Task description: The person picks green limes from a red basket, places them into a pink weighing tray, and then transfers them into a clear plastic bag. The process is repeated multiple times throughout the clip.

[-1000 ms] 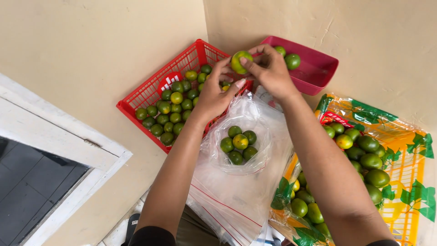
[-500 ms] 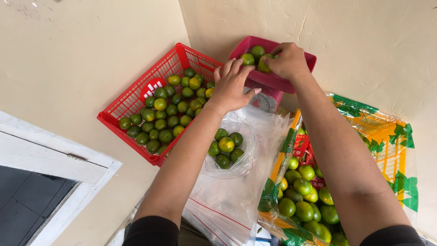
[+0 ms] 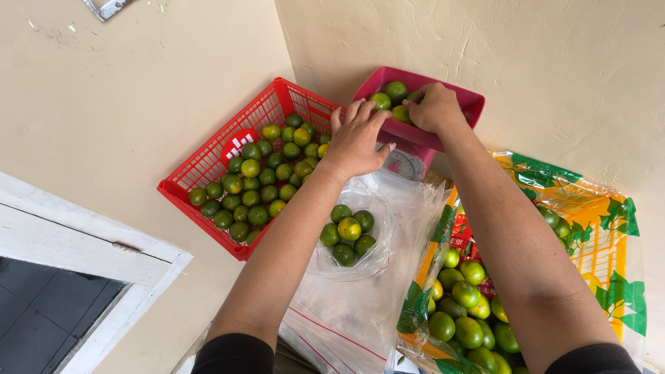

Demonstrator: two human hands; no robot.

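We see a big printed sack (image 3: 596, 228) at the near right, open and full of green citrus fruits (image 3: 467, 305). To the left sits a red plastic basket (image 3: 208, 163) holding many more of the same fruits. Between them lie clear zip bags (image 3: 353, 312), and 1 open bag (image 3: 374, 201) holds 5 fruits. At the far side a dark pink scale tray (image 3: 443, 97) rests on a small scale (image 3: 405, 163) and carries a few fruits (image 3: 396, 90). Our left hand (image 3: 357, 142) rests against the near rim of the tray, fingers spread and released, grasping nothing. Our right hand (image 3: 433, 107) sits inside the tray among the fruits, its fingers curled down; we cannot tell whether they grip one.
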